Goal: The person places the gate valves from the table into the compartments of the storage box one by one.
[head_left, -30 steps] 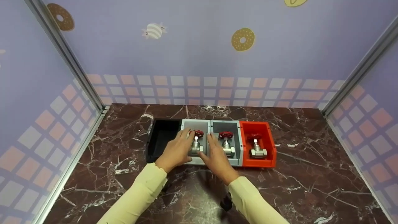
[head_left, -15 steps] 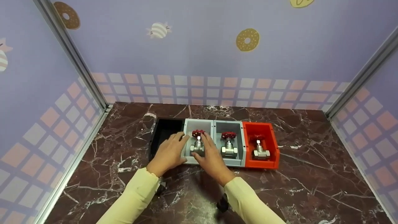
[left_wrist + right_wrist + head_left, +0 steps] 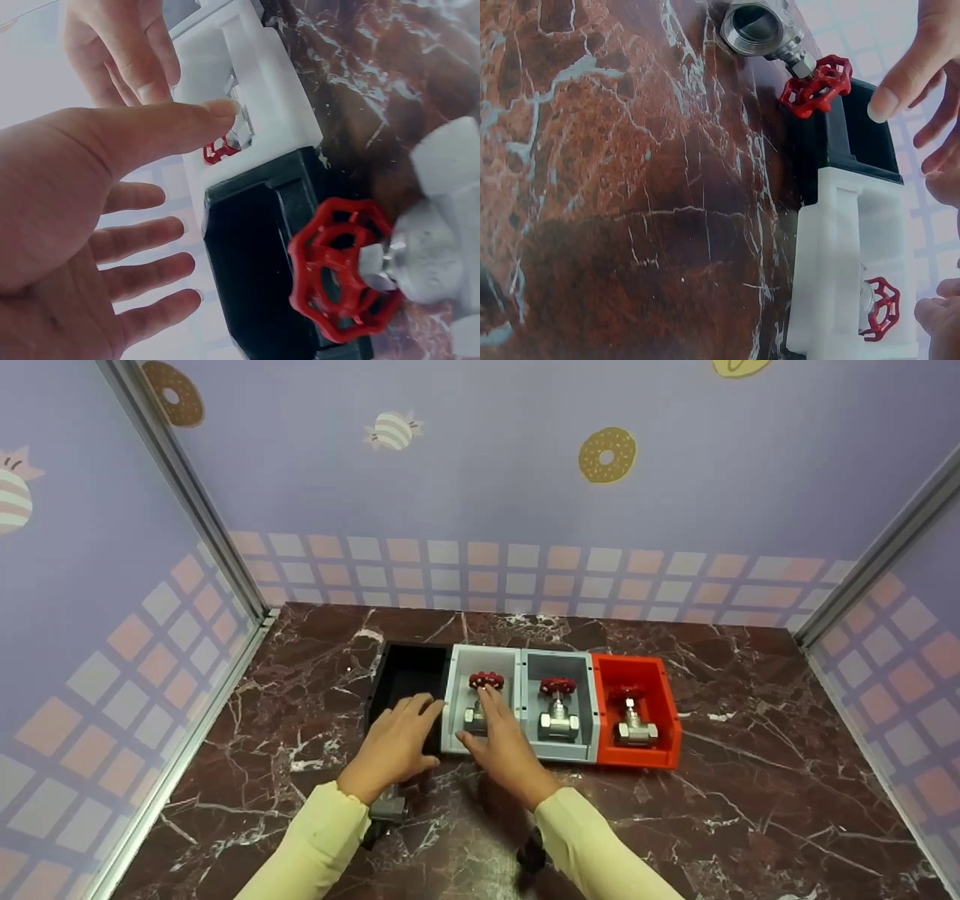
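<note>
My left hand (image 3: 394,746) hovers over the front of the black bin (image 3: 415,664), fingers spread and holding nothing. Beneath its wrist, partly hidden in the head view, a metal valve (image 3: 388,808) lies on the table; the left wrist view shows its red handwheel (image 3: 345,270) close up. Over the white bin (image 3: 487,656) is my right hand (image 3: 506,750), its fingers extended and overlapping the valve (image 3: 474,718) inside. That valve's red handwheel (image 3: 486,680) shows just past the fingertips.
To the right, a grey bin (image 3: 559,664) holds a valve (image 3: 559,724) with a red handwheel. A red-orange bin (image 3: 667,697) at the row's end holds another valve (image 3: 636,733). The row stands on a dark marbled table (image 3: 750,795) between patterned walls.
My left hand has moved left from the white bin to the black one. My right hand has shifted left over the white bin's valve. The loose valve on the table has come into view.
</note>
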The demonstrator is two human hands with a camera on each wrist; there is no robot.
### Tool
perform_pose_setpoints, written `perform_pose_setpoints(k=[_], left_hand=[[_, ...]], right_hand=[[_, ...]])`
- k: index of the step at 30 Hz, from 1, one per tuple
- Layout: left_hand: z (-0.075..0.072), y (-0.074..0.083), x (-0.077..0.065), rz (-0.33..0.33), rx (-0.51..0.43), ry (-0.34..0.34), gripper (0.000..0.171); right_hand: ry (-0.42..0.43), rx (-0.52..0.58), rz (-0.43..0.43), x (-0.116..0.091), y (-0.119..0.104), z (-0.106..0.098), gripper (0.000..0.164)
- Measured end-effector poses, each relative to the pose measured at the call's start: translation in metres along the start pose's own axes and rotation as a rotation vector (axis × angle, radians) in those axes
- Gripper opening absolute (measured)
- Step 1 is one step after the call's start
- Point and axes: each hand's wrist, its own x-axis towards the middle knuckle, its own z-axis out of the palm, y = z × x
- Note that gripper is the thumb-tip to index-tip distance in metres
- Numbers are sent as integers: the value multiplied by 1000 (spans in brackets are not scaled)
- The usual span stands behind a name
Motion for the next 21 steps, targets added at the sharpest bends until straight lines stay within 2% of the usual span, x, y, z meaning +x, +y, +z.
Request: perform_pose_setpoints(k=[5,21], left_hand=[[2,-3,-10,-8,-23,11,84],[9,-22,-42,-41,-65,-47,92]], right_hand=[[10,9,2,1,-4,5,76],[-24,33,-18,3,-13,19,76]])
